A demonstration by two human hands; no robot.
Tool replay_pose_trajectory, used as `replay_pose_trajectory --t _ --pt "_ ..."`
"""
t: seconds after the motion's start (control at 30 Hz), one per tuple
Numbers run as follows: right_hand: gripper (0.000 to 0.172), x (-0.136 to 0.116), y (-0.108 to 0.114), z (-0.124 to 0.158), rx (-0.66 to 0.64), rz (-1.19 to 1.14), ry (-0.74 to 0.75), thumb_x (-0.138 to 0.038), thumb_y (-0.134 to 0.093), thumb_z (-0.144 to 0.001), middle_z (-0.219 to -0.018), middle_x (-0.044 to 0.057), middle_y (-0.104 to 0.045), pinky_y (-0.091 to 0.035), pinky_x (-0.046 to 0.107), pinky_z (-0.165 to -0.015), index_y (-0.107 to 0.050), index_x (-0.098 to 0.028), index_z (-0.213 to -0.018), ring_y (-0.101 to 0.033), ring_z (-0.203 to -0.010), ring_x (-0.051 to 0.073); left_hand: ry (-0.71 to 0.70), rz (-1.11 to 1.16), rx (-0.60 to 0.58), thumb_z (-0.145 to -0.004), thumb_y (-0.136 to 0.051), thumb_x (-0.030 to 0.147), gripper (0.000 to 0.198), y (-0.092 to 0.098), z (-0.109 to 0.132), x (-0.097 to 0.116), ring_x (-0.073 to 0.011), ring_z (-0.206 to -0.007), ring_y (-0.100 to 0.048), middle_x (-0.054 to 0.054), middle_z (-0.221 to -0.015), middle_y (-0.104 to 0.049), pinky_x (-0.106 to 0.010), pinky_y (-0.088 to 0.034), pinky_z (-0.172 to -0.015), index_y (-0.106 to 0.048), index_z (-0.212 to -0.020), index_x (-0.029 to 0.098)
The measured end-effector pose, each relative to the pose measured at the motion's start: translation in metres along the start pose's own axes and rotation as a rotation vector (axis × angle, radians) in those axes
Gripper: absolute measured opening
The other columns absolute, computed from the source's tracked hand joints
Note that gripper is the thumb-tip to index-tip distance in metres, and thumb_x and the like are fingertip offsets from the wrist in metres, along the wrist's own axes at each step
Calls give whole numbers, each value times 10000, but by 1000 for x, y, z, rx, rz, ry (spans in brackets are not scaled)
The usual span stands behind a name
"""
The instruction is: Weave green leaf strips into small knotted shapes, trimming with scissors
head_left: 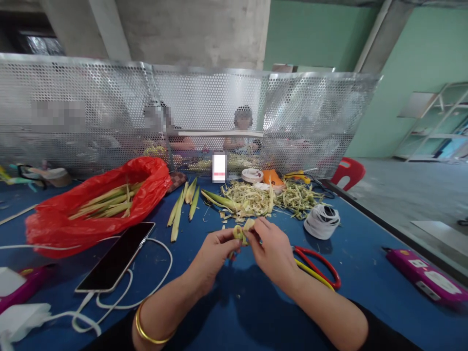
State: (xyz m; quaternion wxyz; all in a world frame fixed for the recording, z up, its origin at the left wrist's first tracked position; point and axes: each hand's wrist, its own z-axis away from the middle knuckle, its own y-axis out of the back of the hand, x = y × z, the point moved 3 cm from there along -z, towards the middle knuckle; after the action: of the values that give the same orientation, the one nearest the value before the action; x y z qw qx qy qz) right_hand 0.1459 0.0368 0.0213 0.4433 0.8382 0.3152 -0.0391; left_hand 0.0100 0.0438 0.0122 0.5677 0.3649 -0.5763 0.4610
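Observation:
My left hand [218, 251] pinches a small pale green looped leaf piece [239, 233] over the middle of the blue table. On its right side, my right hand [271, 246] has its fingertips closed on the same piece. Behind my hands lies a pile of shredded pale leaf strips [252, 199]. Several long green leaves [178, 214] rest left of that pile. Red-handled scissors [331, 268] lie partly hidden by my right forearm, and a white spool [321, 222] stands beyond them.
A red plastic bag [146, 207] of leaves is at the left, with a cabled phone [117, 258] before it. A purple power strip [424, 273] lies right. Across the back runs a perforated metal screen [215, 102], with people behind it. A red chair [349, 173] stands beyond the right edge.

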Motion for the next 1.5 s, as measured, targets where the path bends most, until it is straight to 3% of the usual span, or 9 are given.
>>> replay_pose_trajectory --t 0.23,0.4,0.5,0.6,0.93,1.03,1.17,1.37,1.5 --pt "116 4 -6 1 -95 -213 -197 -186 -474 -838 -646 1 -570 -347 240 -557 -505 -200 -726 -507 -592 146 24 -68 114 -640 -739 326 278 1 0 -4 -122 -614 -512 -19 -667 -620 -211 -358 -540 -739 -856 151" --pt "187 8 -7 -2 -136 -373 -350 -287 -495 -848 -579 -30 -550 -324 221 -489 -497 -209 -678 -484 -521 123 94 39 201 -608 -775 334 323 5 -1 -8 -121 -599 -585 -43 -742 -685 -208 -385 -547 -729 -875 158" --pt "95 9 0 -6 -197 -358 -293 -310 -540 -825 -602 -35 -566 -341 223 -501 -548 -216 -814 -499 -528 130 131 120 227 -586 -788 317 325 10 -3 -7 -96 -542 -561 -35 -710 -673 -205 -394 -535 -725 -855 146" --pt "169 10 10 -10 -220 -321 -182 -264 -557 -806 -640 -30 -574 -370 230 -539 -559 -222 -969 -502 -554 136 135 168 290 -565 -797 288 324 17 -7 -6 -70 -504 -529 -28 -709 -659 -191 -376 -498 -719 -839 135" --pt "150 2 3 -5 -22 -822 -207 -302 -575 -817 -789 25 -617 -457 238 -593 -628 -195 -728 -561 -630 130 84 61 246 -582 -774 310 285 14 -6 -7 -57 -438 -486 2 -595 -615 -185 -333 -454 -728 -810 145" --pt "128 2 -2 -4 -83 -884 -302 -310 -565 -819 -688 -10 -591 -452 228 -535 -626 -197 -816 -530 -528 109 66 15 239 -565 -780 337 318 11 -5 -5 -62 -421 -476 3 -571 -618 -186 -318 -438 -709 -802 139" --pt "100 8 -5 -2 -91 -802 -427 -291 -586 -785 -611 -36 -551 -427 219 -503 -588 -199 -744 -499 -510 107 71 -21 274 -547 -776 321 282 12 -8 -8 -78 -402 -491 2 -538 -617 -194 -326 -425 -667 -729 135" --pt "144 11 -8 -1 -129 -606 -393 -254 -544 -796 -655 -7 -588 -409 231 -533 -660 -201 -728 -514 -582 130 9 -83 305 -573 -735 275 180 11 -7 -6 -81 -420 -497 11 -539 -613 -208 -379 -448 -653 -666 144" --pt "142 10 -7 -1 -92 -549 -370 -205 -541 -765 -667 -7 -554 -386 231 -512 -631 -195 -656 -498 -552 119 33 -86 333 -587 -720 278 170 13 -8 -9 -86 -390 -505 24 -505 -592 -198 -327 -405 -624 -651 153"
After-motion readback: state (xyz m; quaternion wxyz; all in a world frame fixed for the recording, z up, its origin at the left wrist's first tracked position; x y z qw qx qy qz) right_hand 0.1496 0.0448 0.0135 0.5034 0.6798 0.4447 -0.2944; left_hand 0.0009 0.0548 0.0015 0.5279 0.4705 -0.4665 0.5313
